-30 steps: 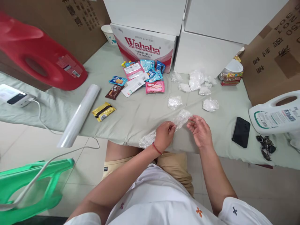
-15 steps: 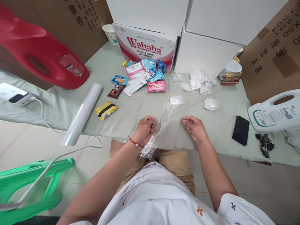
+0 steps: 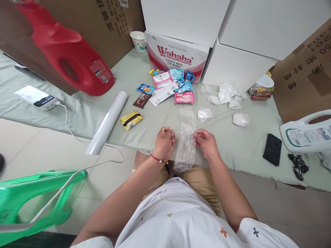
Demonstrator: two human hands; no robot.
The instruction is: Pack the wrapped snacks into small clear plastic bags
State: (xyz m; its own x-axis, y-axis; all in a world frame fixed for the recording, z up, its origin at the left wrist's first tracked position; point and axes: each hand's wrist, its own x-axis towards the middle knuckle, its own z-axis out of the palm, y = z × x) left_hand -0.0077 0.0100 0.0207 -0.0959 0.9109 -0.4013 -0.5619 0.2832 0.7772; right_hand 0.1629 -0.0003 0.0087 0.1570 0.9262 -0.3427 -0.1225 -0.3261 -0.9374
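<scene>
A crumpled clear plastic bag [image 3: 184,150] hangs between my hands at the table's front edge, its lower end over my lap. My left hand [image 3: 165,142] is closed on the bag's left side, fingers curled in. On the other side, my right hand [image 3: 206,142] pinches the bag's right edge between thumb and fingers. Just beyond lies a folded clear plastic packet [image 3: 204,115]. Farther back, several more crumpled clear plastic packets [image 3: 225,93] lie in a loose group, with one packet [image 3: 241,119] apart to the right.
Snack packs surround a pink wafer pack [image 3: 184,97] before a Wahaba-style printed carton [image 3: 178,57]. At left are a yellow packet [image 3: 131,120], a plastic film roll [image 3: 107,124] and a red jug [image 3: 77,65]. A phone [image 3: 272,149], keys [image 3: 298,166] and a white jug [image 3: 307,132] sit right.
The bag has spread wider between my hands. My right hand has come in from the right and now grips its edge. The camera view has shifted left.
</scene>
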